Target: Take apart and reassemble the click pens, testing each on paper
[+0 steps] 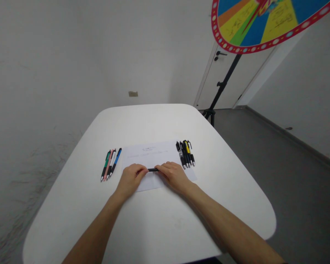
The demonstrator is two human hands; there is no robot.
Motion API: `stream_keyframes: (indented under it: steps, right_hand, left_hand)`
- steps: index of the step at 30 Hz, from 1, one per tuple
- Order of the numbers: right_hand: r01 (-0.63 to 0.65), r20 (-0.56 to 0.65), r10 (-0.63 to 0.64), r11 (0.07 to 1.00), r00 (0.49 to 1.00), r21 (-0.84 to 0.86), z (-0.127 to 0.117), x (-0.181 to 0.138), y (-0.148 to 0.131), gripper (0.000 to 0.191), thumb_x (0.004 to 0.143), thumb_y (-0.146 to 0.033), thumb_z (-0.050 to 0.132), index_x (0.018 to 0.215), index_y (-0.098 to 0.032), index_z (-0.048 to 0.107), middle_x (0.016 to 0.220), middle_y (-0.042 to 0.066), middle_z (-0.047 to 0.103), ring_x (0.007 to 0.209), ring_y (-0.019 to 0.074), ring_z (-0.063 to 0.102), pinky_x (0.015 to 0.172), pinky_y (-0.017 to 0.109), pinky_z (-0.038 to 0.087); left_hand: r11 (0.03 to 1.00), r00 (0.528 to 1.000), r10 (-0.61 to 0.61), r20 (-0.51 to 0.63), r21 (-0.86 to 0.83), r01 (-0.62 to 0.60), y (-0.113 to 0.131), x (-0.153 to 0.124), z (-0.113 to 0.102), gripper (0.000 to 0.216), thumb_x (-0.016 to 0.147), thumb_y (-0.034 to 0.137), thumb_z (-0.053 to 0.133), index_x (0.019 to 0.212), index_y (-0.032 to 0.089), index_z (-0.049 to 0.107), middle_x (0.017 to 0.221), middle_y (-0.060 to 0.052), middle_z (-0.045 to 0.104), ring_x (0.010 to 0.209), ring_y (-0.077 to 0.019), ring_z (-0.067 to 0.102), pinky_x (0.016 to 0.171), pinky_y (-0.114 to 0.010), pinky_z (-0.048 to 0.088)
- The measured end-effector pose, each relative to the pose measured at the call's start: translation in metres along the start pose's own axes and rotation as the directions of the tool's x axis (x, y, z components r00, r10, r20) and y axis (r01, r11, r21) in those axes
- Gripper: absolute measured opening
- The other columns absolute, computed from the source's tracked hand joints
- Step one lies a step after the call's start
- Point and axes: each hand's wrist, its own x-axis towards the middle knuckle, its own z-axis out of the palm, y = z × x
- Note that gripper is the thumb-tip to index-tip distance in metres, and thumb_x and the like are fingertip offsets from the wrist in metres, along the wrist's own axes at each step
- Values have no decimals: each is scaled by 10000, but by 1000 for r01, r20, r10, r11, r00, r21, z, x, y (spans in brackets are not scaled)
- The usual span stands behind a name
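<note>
Between my two hands is a black pen (153, 169), held level over a white sheet of paper (143, 150) that has faint handwriting near its top. My left hand (132, 178) is closed on the pen's left end, and my right hand (173, 176) grips its right end. Only the pen's dark middle shows; both ends are hidden by fingers. Left of the paper lie several pens side by side, among them a green pen (106, 165) and a blue pen (116, 162). Another row, with a yellow pen (187, 152), lies at the paper's right edge.
The white table (159, 227) has rounded corners and stands near a grey wall (99, 55). At the upper right a colourful prize wheel (253, 25) rises on a black stand (222, 86), in front of a white door (233, 84).
</note>
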Motion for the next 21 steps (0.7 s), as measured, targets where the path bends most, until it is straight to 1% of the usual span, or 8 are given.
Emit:
stream_keyframes:
  steps: [5, 7, 9, 11, 14, 17, 19, 21]
  right_hand:
    - [-49, -61, 50, 998, 997, 27, 0, 0, -3, 196, 943, -242, 517, 1071, -216, 663, 820, 52, 719, 735, 172, 605, 681, 293, 409]
    - [-134, -160, 150, 985, 976, 108, -2, 0, -3, 169, 897, -267, 592, 1026, -210, 685, 833, 67, 717, 768, 193, 615, 715, 317, 437]
    - [-232, -268, 310, 930, 912, 286, -3, 1, -1, 174, 823, -288, 683, 975, -206, 698, 867, 78, 704, 798, 207, 620, 737, 337, 465]
    - [-289, -310, 507, 789, 804, 542, -5, 4, 1, 249, 733, -297, 760, 958, -210, 696, 883, 68, 678, 768, 197, 611, 710, 339, 487]
    - [-239, -124, 728, 374, 675, 896, -5, 9, 3, 424, 604, -308, 828, 990, -230, 672, 814, 13, 641, 640, 153, 574, 624, 322, 490]
    - [-134, 132, 717, -54, 684, 990, -3, 14, 1, 495, 573, -376, 839, 1007, -237, 645, 797, -2, 654, 638, 142, 587, 642, 326, 497]
    - [-92, 177, 681, -160, 710, 983, -2, 16, -3, 420, 614, -447, 815, 926, -227, 641, 824, 18, 673, 736, 164, 624, 705, 339, 504]
    - [-46, 159, 661, -184, 733, 982, -2, 18, -4, 368, 657, -503, 781, 829, -227, 609, 806, 22, 670, 810, 183, 637, 757, 354, 506]
  left_hand:
    - [1000, 999, 5, -47, -11, -6, 2, -1, 3, 211, 875, 332, 503, 800, 197, 647, 784, -26, 682, 743, -171, 602, 719, -301, 458]
    - [1000, 997, -6, -75, -10, 5, 2, -1, 4, 194, 873, 331, 505, 812, 196, 630, 776, -24, 665, 721, -169, 585, 697, -299, 450]
    - [1000, 994, -23, -108, -3, 23, 2, -1, 6, 182, 874, 332, 505, 826, 195, 616, 784, -24, 656, 723, -171, 578, 694, -303, 443]
    - [999, 990, -38, -138, 0, 38, 1, -1, 7, 181, 878, 334, 501, 832, 194, 605, 791, -27, 650, 726, -173, 575, 696, -307, 439]
    - [999, 989, -37, -144, -4, 37, 2, -2, 9, 179, 884, 330, 493, 829, 194, 595, 789, -28, 640, 721, -172, 568, 693, -307, 442]
    - [1000, 993, -13, -118, 8, 14, 4, -2, 12, 156, 877, 314, 503, 818, 197, 589, 774, -25, 627, 712, -172, 566, 689, -310, 449]
    - [999, 995, 25, -94, 25, -23, 4, -3, 15, 133, 868, 301, 517, 821, 199, 589, 780, -27, 627, 735, -180, 574, 710, -321, 460]
    - [998, 993, 58, -105, 36, -54, 3, -4, 16, 112, 858, 291, 536, 889, 200, 595, 852, -42, 645, 810, -195, 589, 762, -341, 477]
